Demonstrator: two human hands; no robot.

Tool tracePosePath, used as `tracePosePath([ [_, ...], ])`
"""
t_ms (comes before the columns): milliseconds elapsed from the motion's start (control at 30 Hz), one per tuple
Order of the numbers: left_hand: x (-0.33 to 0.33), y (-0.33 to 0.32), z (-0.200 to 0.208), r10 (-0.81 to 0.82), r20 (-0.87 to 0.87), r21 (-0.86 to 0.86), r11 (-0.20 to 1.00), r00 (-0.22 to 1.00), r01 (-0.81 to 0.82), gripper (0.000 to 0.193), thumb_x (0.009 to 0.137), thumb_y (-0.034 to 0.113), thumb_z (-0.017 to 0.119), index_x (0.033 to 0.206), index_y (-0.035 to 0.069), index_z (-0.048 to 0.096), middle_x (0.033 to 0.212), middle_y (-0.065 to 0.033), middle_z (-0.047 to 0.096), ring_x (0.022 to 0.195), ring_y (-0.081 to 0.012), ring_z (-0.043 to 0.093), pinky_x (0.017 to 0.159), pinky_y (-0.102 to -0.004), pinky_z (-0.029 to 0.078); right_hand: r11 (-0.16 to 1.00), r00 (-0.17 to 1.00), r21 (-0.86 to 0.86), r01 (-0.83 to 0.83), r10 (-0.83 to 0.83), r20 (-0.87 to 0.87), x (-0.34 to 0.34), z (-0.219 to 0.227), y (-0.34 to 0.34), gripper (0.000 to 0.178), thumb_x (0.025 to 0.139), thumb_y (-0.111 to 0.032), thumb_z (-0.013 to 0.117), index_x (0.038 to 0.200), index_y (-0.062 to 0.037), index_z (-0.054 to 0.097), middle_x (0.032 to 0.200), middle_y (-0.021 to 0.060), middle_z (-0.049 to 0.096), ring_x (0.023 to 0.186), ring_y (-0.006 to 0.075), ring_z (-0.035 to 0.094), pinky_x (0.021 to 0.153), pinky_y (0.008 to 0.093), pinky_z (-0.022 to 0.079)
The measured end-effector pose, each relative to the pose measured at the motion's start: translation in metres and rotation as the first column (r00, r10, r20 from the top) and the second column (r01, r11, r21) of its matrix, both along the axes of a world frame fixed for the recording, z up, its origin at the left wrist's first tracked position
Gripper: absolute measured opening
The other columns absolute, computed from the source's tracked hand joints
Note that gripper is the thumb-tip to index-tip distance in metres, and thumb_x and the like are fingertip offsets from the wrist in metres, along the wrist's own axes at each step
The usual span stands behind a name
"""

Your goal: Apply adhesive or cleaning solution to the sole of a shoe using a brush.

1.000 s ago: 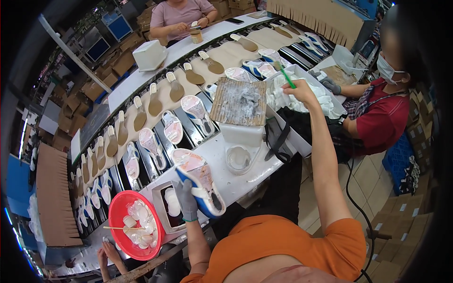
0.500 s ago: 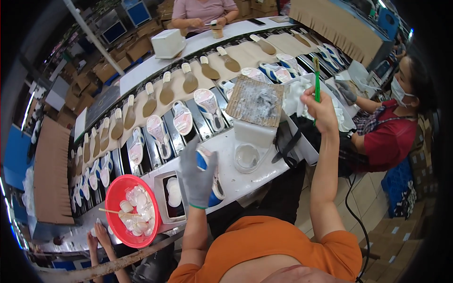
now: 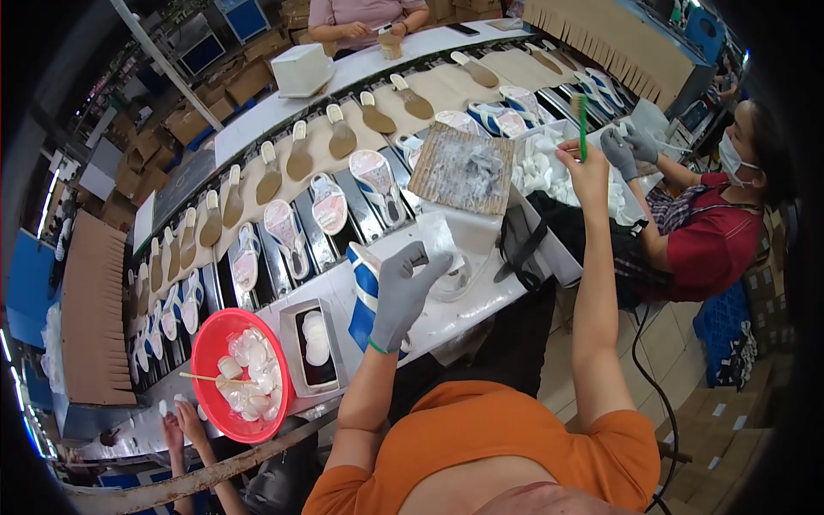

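Observation:
My right hand (image 3: 587, 172) is raised over the right side of the bench, fingers pinched on a small green brush (image 3: 583, 129) held upright, bristles up. In a grey glove, my left hand (image 3: 403, 296) is curled, its thumb pointing right. Whatever its fingers may hold is hidden. Behind that glove and partly covered by it, a blue-and-white sandal (image 3: 364, 300) shows at the bench edge. Right of the glove stands a white plastic container (image 3: 468, 230), with a stained corrugated board (image 3: 463, 167) on top.
Sandals (image 3: 329, 204) and tan soles (image 3: 341, 137) line the conveyor ahead. A red bowl (image 3: 206, 343) of white pieces and a grey bin (image 3: 330, 390) stand left. White material fills a box (image 3: 562, 253) at right. Co-workers sit opposite, at right (image 3: 712, 232) and lower left.
My gloved left hand has moved right and its spread fingers have curled. The right hand has shifted slightly with the brush. More of the sandal's blue side shows. The co-worker's gloved hands at right have come together.

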State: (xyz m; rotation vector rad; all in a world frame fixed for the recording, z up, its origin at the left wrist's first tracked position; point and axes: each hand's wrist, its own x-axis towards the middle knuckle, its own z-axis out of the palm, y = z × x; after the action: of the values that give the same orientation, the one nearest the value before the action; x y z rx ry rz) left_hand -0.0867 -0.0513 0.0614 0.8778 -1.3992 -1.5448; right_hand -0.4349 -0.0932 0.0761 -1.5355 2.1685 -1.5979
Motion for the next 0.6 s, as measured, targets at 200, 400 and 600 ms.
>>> tracePosePath([
  [200,0.002,0.000,-0.004,-0.020,-0.036,0.083,0.996,0.999,0.023,0.024,0.088,0.017,0.066,0.100,-0.003,0.067,0.090,-0.0030,0.068,0.080,-0.0061,0.058,0.074,-0.0223,0.045,0.956,0.981,0.276,0.100,-0.048,-0.189,0.003,-0.019,0.002,0.039,0.071,-0.017,0.077,0.107,-0.0043,0.070,0.092,0.0167,0.071,0.084,0.0230,0.069,0.074,0.0326,0.051],
  [400,0.014,0.017,0.014,-0.085,0.126,0.056,0.995,0.988,0.079,0.017,0.082,0.018,0.071,0.087,0.001,0.069,0.079,0.0019,0.062,0.070,-0.0027,0.047,0.061,-0.0213,0.036,0.647,0.690,0.249,-0.721,0.633,0.351,0.131,0.051,0.040,0.053,0.070,-0.016,0.077,0.119,-0.0026,0.064,0.107,0.0096,0.069,0.091,0.0114,0.060,0.085,0.0259,0.046],
  [600,0.025,0.023,-0.002,-0.052,0.265,-0.049,0.997,0.963,0.067,0.023,0.082,0.022,0.071,0.087,-0.001,0.068,0.076,-0.0042,0.061,0.072,-0.0103,0.050,0.068,-0.0273,0.040,0.474,0.592,0.378,-0.795,0.741,0.316,0.177,0.043,0.033,0.024,0.072,-0.016,0.076,0.083,0.0035,0.066,0.061,0.0088,0.053,0.060,0.0145,0.047,0.057,0.0311,0.040],
])
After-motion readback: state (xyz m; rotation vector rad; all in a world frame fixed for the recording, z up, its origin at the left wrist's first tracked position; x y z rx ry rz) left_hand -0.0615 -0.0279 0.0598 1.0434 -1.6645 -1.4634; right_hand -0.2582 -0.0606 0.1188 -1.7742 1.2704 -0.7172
